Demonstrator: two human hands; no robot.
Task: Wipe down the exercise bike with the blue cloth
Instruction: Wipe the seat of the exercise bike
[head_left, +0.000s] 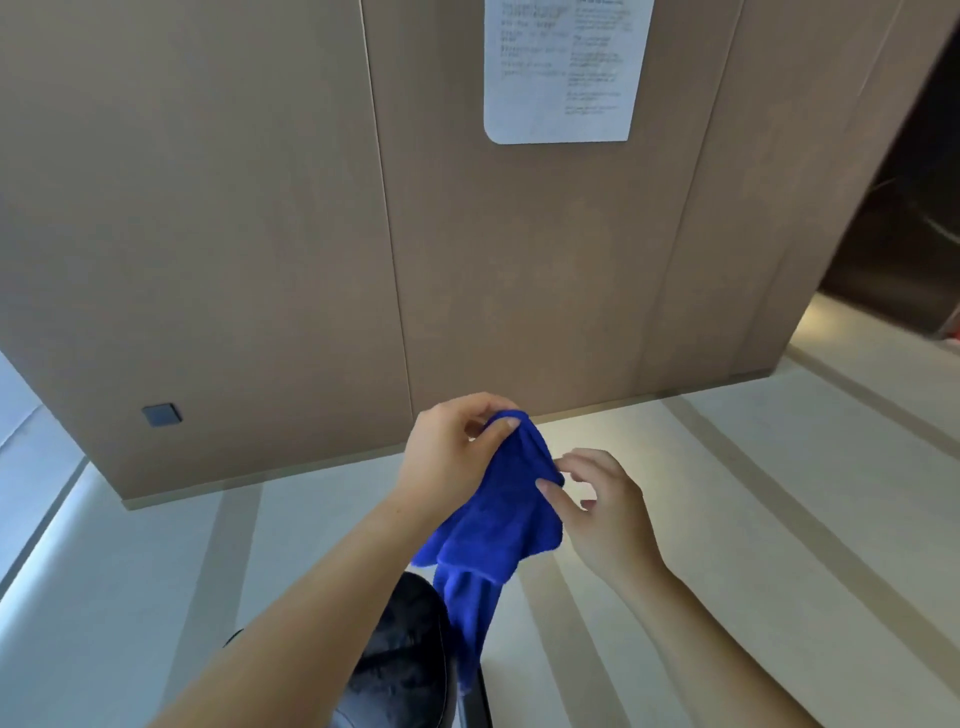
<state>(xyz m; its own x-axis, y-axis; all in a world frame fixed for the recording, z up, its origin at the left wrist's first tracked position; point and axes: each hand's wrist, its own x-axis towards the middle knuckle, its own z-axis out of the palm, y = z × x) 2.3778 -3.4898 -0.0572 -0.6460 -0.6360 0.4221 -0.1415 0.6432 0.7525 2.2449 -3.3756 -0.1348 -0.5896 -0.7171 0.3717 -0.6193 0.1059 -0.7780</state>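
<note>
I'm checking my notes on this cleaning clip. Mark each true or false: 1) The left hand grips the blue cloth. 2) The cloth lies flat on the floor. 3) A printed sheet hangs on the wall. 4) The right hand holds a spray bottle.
1) True: the left hand pinches the blue cloth at its top.
2) False: it hangs in the air from the hand.
3) True: a printed sheet is on the wall panel.
4) False: the right hand holds no bottle; its fingertips touch the cloth.

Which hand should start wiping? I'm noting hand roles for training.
Probably the left hand: it pinches the top of the blue cloth, directly above the dark bike part. The right hand only fingers its edge.
</note>
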